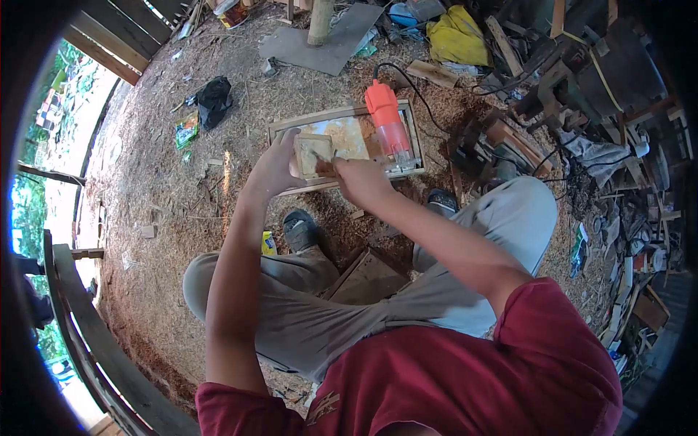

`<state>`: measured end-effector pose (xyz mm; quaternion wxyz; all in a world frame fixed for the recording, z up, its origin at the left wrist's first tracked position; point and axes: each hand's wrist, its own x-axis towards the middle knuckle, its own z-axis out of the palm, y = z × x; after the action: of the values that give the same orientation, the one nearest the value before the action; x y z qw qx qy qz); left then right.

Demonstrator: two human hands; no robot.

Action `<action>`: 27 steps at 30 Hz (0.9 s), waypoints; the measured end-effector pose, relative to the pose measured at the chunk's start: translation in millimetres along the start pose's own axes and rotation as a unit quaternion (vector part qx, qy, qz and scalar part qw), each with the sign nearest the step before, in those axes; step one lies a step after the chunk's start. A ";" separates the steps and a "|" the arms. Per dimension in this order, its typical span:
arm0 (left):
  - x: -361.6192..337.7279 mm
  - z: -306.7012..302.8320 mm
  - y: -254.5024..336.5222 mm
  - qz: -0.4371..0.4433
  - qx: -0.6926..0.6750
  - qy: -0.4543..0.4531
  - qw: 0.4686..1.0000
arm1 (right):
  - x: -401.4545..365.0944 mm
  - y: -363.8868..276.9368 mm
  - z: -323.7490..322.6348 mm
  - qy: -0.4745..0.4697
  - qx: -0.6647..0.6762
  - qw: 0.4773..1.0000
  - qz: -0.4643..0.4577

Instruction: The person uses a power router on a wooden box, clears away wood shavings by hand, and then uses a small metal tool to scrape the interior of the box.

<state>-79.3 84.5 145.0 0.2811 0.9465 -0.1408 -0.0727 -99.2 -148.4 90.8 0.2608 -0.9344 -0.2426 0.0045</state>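
A small square wooden piece (313,154) with a raised border lies over the left part of a wood-framed tray (347,112). My left hand (276,168) grips its left edge, fingers wrapped around that side. At its right side my right hand (360,182) is closed, with a thin tool, too small to make out, pointing onto the piece. An orange-red power tool (385,112) with a clear lower part stands at the tray's right end, apart from my hands. Wood dust and a pale flat board (354,138) show inside the tray.
Shavings cover the ground (167,240). A black cable (422,87) runs from the power tool toward machinery (603,80) at the right. Near the top are a grey sheet (327,43), a wooden post (321,22) and a yellow bag (458,36). A black bag (214,102) lies left.
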 end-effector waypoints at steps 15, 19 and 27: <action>63.4 -17.9 28.5 0.091 0.084 -0.110 0.986 | 10.4 20.9 -5.7 0.069 0.056 0.991 0.098; 70.3 -14.7 25.1 0.069 0.085 -0.130 0.986 | 3.1 2.8 -8.4 0.056 0.084 0.992 0.072; 69.8 0.2 2.0 0.052 0.096 -0.150 0.983 | 11.0 6.7 -9.0 0.078 0.066 0.994 0.050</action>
<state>-13.6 61.3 141.9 0.1676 0.9389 -0.2371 -0.1851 -85.3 -152.8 96.6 0.3397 -0.9235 -0.1740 -0.0393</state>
